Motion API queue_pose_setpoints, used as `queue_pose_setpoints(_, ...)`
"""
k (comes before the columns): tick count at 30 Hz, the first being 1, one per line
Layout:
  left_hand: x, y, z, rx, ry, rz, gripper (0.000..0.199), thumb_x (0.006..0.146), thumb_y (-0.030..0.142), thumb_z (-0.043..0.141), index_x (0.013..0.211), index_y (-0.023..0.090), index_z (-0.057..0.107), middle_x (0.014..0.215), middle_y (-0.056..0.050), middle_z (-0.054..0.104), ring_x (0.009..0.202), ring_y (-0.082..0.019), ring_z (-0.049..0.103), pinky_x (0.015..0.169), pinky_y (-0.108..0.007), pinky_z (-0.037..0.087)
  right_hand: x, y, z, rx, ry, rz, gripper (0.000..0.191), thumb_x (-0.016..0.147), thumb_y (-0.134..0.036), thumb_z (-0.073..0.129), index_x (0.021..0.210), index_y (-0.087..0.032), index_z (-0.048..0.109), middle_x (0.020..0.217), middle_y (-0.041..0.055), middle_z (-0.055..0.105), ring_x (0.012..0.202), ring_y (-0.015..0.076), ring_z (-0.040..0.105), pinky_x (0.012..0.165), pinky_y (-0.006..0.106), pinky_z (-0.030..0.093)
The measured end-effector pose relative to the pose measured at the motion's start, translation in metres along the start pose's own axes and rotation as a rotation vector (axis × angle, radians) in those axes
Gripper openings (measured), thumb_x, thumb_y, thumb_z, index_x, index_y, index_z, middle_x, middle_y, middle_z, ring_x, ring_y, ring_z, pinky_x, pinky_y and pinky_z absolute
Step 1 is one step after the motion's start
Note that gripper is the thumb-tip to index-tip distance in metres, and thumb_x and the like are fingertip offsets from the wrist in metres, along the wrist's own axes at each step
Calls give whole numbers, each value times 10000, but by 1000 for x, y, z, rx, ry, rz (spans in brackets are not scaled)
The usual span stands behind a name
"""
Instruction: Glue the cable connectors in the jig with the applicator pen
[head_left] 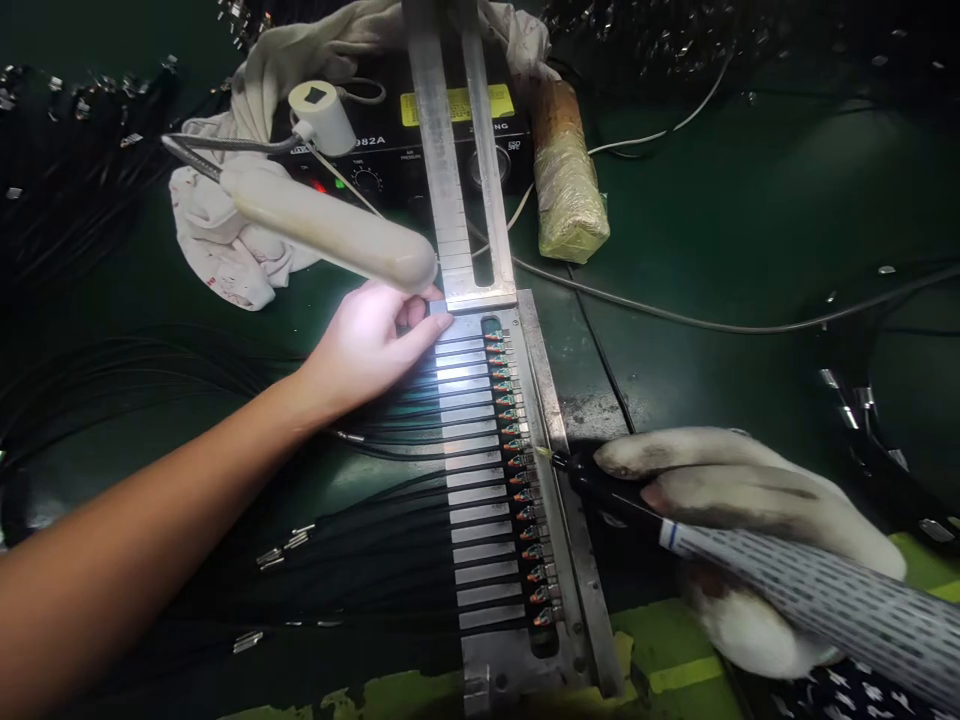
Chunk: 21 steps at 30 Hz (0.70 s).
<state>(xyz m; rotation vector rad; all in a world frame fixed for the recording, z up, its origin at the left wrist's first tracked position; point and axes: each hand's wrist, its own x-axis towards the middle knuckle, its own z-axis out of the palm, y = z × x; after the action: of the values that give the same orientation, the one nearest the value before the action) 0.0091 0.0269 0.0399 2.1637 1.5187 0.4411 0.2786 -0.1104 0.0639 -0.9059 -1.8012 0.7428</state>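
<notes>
A long metal jig [495, 650] runs lengthwise before me, several black cables [405, 500] lying in its slots. Small connector ends with green boards and orange wires [520, 480] line up along its right side. My left hand [360, 340] is bare and closed on the jig's upper left corner, thumb on top, the other fingers partly hidden. My right hand [750, 475], in a stained white glove with bare fingertips showing, grips a dispensing syringe [802, 580] with a printed barrel and black front. Its thin tip is at the connector row, near the middle; contact is unclear.
Above my left hand hangs a white lamp [330, 225], lighting the jig. Behind stand a black control box [397, 180], a crumpled cloth [225, 240] and a tape-wrapped block [570, 190]. A slotted metal bar [450, 200] abuts the jig's far end. Cable bundles [862, 410] lie rightward.
</notes>
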Motion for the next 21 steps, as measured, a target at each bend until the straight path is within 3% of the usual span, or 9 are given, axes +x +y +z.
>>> queue_pose_setpoints(3, -19, 17, -19, 134, -69, 27, 419, 885, 429, 493, 1199, 155, 542, 945, -79, 633, 852, -238, 594, 778, -386, 467, -4, -5, 0, 9, 25, 41, 259, 819, -215, 691, 1075, -192, 668, 988, 78, 719, 956, 268, 702, 797, 364, 635)
queue_pose_setpoints(6, -65, 43, -27, 336, -88, 189, 422, 935, 394, 407, 1265, 159, 524, 1213, -132, 595, 1135, -315, 541, 977, -472, 427, -7, -5, 4, -10, -6, 74, 224, 802, -208, 695, 1025, -187, 677, 1004, 97, 725, 932, 269, 708, 783, 372, 636)
queue_pose_setpoints(9, -119, 67, -14, 444, -94, 347, 440, 944, 277, 340, 1343, 189, 503, 1376, -91, 544, 1254, -264, 496, 1033, -404, 428, -8, -2, 7, -46, -58, 79, 188, 811, -236, 699, 993, -196, 671, 994, 95, 731, 925, 267, 711, 787, 379, 633)
queue_pose_setpoints(12, -153, 82, 10, 548, -75, 463, 532, 951, 328, 293, 1387, 91, 483, 1466, -117, 481, 1361, -245, 416, 1050, -366, 425, -8, 0, 6, -79, -74, 69, 192, 819, -280, 704, 982, -187, 665, 1007, 102, 729, 932, 262, 711, 808, 370, 628)
queue_pose_setpoints(16, -164, 91, 28, 640, -133, 450, 663, 924, 552, 323, 1325, 87, 574, 1450, -116, 505, 1374, -237, 416, 1044, -343, 443, -6, 2, 6, -117, -98, 31, 178, 817, -263, 685, 970, -176, 663, 999, 108, 730, 915, 254, 717, 787, 347, 632)
queue_pose_setpoints(21, -162, 96, 31, 674, -89, 397, 740, 805, 691, 453, 1283, 153, 627, 1445, -86, 513, 1374, -246, 417, 1048, -376, 436, -1, 2, 6, -145, -112, 11, 181, 816, -262, 671, 977, -181, 653, 969, 106, 737, 884, 252, 725, 754, 348, 643)
